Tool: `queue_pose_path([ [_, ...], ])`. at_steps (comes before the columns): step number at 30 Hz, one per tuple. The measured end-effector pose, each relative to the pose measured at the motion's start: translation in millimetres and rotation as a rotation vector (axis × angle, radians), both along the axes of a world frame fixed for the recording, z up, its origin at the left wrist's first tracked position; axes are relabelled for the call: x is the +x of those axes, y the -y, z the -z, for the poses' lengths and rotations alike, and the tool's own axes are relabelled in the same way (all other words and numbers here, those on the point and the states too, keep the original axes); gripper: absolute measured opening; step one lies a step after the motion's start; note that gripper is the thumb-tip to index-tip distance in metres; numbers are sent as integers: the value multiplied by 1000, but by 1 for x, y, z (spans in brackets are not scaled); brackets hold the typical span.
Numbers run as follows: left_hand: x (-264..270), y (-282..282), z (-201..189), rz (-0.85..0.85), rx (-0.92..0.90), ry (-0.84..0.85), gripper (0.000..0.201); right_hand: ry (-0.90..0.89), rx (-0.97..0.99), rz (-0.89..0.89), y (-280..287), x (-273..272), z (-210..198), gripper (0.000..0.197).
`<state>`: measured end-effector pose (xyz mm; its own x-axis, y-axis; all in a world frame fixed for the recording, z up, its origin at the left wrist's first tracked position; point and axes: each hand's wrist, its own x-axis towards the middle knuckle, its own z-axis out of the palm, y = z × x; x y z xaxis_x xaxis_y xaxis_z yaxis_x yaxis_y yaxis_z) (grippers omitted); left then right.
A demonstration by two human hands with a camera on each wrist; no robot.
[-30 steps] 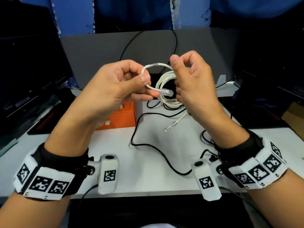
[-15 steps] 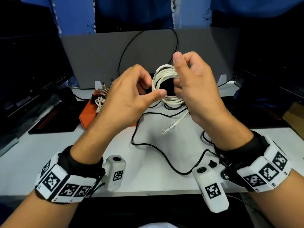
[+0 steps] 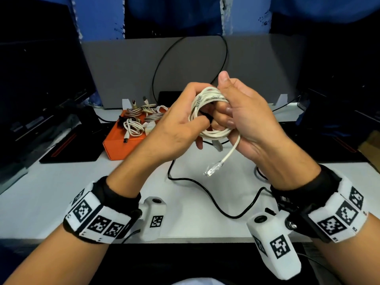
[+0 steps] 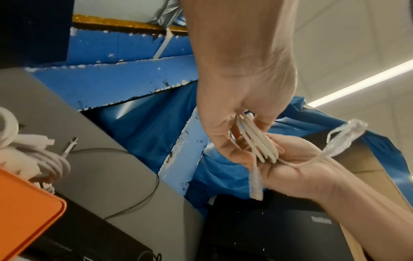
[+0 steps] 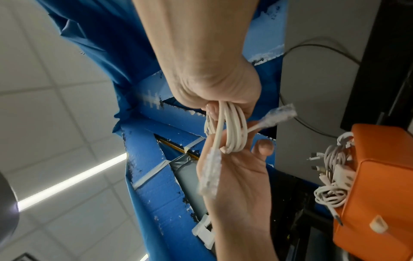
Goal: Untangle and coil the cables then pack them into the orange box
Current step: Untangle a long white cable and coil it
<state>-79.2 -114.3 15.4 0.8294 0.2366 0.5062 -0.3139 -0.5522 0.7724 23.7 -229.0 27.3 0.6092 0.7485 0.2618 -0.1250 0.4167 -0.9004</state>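
A white network cable (image 3: 207, 97) is wound into a small coil held above the table between both hands. My left hand (image 3: 193, 122) grips the coil's left side, fingers curled into the loops. My right hand (image 3: 228, 112) holds the right side, thumb up and fingers through the coil. One clear plug (image 3: 212, 169) dangles on a short tail below; another plug (image 3: 218, 146) pokes out under the coil. The left wrist view shows the coil (image 4: 261, 143) pinched between both palms. The orange box (image 3: 121, 145) sits at the left rear, open, with several coiled cables inside.
A black cable (image 3: 205, 192) snakes loose over the white table beneath my hands. A grey panel (image 3: 123, 68) stands behind the box. Dark monitors flank both sides, and a black pad (image 3: 67, 149) lies left of the box. The orange box (image 5: 380, 176) shows in the right wrist view.
My left hand carried the pinched plug end over to the coil and now grips the coil itself. Both hands dropped slightly, and the orange box came out from behind my left hand.
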Motion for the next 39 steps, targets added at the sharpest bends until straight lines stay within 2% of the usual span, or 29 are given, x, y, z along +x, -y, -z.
queue_pose_path([
  [2,0,-2,-1,-18,-22,-30,38,-50,17,-12,1,1,-1,31],
  [5,1,-5,-1,23,38,-90,11,-73,37,-19,2,4,-3,32],
  [10,0,-1,0,73,83,-131,34,-137,45,-48,1,10,-2,33],
  [13,0,-9,1,-30,108,-159,55,-187,82,13,2,26,-7,33],
  [14,1,-12,2,-47,111,-149,54,-193,89,52,2,30,-7,33],
  [16,0,-15,2,-39,135,-171,53,-176,83,109,1,34,-6,33],
  [20,-3,-13,1,-42,220,-273,66,-29,4,135,-3,29,2,32],
  [24,-3,-11,-1,-62,232,-98,47,68,-53,112,-2,21,2,30],
  [32,-5,-14,-3,-202,367,-125,30,150,-99,69,-4,16,5,34],
  [35,-6,-21,-4,-293,448,-129,29,356,-205,132,-3,25,4,43],
  [38,-7,-32,-6,-369,467,-126,28,818,-469,227,7,38,-1,41],
  [39,-8,-36,-7,-391,464,-121,28,914,-554,220,12,43,-4,39],
])
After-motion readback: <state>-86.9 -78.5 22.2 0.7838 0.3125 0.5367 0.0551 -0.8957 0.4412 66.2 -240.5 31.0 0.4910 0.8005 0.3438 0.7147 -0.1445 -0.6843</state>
